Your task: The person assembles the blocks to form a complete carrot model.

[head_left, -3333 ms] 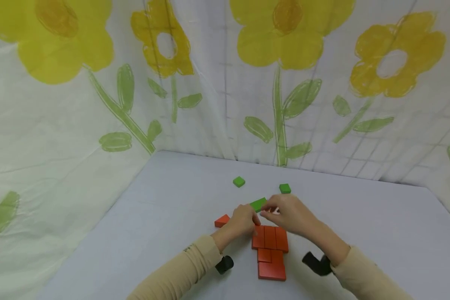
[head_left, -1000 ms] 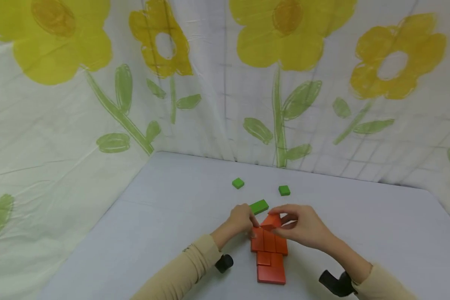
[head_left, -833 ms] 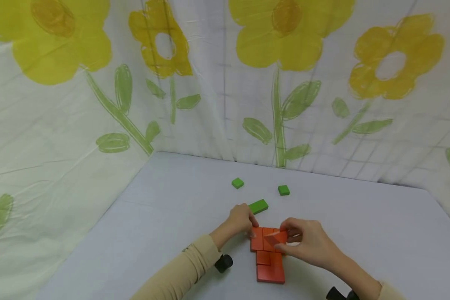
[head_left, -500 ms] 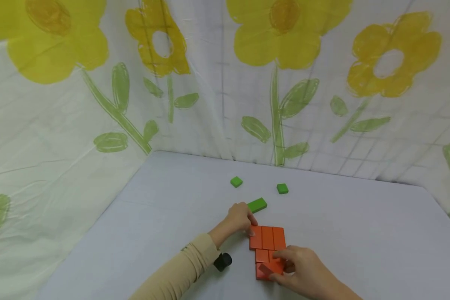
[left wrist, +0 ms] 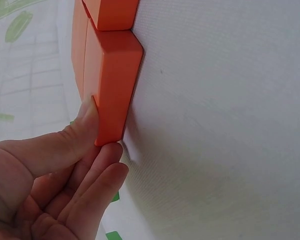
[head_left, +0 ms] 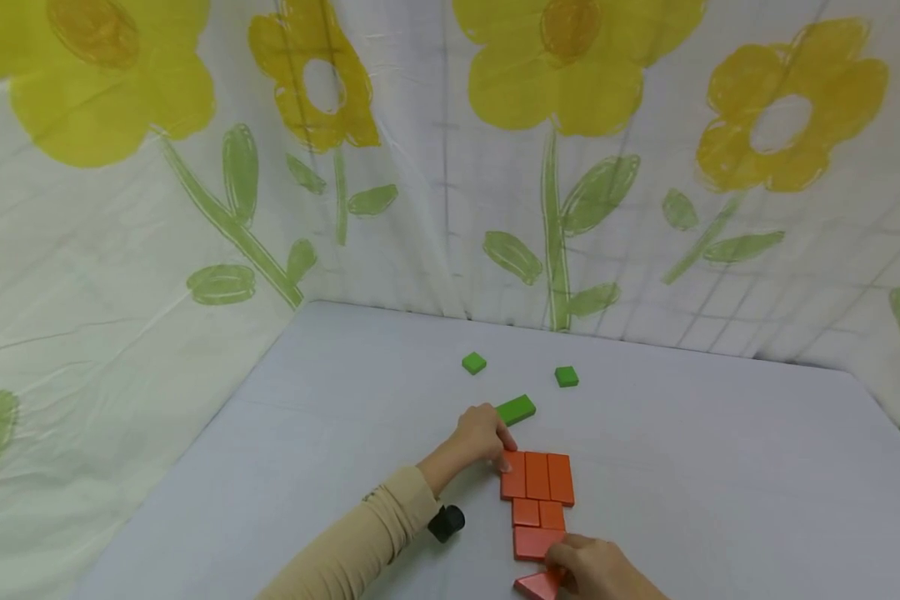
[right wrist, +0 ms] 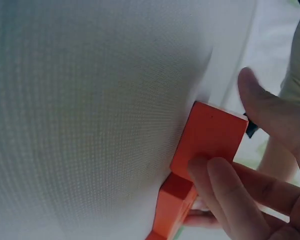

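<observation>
Landmark: everything here is being located off the red block cluster [head_left: 527, 511], where three long blocks are forming the far end, with two small squares and a wide block coming nearer.
Red triangular piece [head_left: 540, 585]: it's being held just off the near end of the cluster, a narrow strip of table showing between; whether it's lying flat is being hidden by the hand and the frame edge.
Right hand [head_left: 603, 575]: the triangle is being grasped by curled fingers, while the thumb is standing apart in the right wrist view.
Left hand [head_left: 480, 433]: the left long block [head_left: 513, 485] is being pinched at the cluster's far left corner, thumb on top, presumably so things are being steadied.
Step in hand: looks like the triangle is being added to the cluster's near end.
Next move: a gentle slide up to the cluster and a clean let-go are probably being called for, tbh without bumping the wide block.
Green bits: a green bar [head_left: 517, 409] is lying beyond the cluster, with two green squares [head_left: 474, 363] [head_left: 567, 377] sitting farther out.
Table [head_left: 682, 467]: a pale, textured surface is being used, spreading on all sides of the cluster.
Room: well behind the cluster, the view is being closed off by a white flowered curtain [head_left: 420, 250].
</observation>
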A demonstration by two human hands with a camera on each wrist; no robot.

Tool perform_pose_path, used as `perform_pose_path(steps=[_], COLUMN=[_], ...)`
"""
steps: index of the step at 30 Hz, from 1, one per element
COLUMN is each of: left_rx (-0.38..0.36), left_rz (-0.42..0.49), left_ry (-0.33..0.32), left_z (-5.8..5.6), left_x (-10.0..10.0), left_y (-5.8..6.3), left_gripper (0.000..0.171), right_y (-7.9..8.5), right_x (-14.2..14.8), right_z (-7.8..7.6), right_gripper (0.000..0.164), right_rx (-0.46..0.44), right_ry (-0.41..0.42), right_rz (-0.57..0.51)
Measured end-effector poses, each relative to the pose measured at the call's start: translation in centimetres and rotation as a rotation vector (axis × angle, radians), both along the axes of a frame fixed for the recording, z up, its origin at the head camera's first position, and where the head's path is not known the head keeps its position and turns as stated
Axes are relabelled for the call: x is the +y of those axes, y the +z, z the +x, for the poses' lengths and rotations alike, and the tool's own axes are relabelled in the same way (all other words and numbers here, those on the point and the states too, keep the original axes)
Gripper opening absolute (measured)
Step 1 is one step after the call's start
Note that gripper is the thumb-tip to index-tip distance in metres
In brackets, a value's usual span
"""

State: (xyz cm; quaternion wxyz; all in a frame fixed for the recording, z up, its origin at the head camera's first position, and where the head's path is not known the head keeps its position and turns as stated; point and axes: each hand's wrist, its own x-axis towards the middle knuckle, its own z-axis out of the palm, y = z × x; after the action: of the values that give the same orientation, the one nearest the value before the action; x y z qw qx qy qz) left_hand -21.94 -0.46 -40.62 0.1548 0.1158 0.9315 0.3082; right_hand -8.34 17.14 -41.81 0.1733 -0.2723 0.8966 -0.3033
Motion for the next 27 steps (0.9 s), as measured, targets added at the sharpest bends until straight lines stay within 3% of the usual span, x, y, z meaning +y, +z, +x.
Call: perform_pose_path(steps=[6,11,18,27], left_rx=[-0.002,-0.005,-0.005,-0.002], left_rz=[0.01,0.014,0.017,0.018], left_ry=[0.005,0.002,0.006,0.006], left_z=[0.07,0.09,0.2,0.44], left_x=[-0.05,-0.03,-0.04,-0.01], left_y=[0.13,0.12,0.36,0.61], left_gripper=[0.019,0.019,0.019,0.018], right_y=[0.22,0.44,0.59,0.65], right_x=[0.36,0.1,0.01,-0.08], right_z=[0.33,0.27,0.3,0.08], right_gripper=[0.038,0.023,0.034,0.034], right_rx=[0.003,0.018,0.146,0.17], right_ry=[0.046,-0.008,-0.041,-0.033], right_rz=[-0.016,0.045,0.127,0.146])
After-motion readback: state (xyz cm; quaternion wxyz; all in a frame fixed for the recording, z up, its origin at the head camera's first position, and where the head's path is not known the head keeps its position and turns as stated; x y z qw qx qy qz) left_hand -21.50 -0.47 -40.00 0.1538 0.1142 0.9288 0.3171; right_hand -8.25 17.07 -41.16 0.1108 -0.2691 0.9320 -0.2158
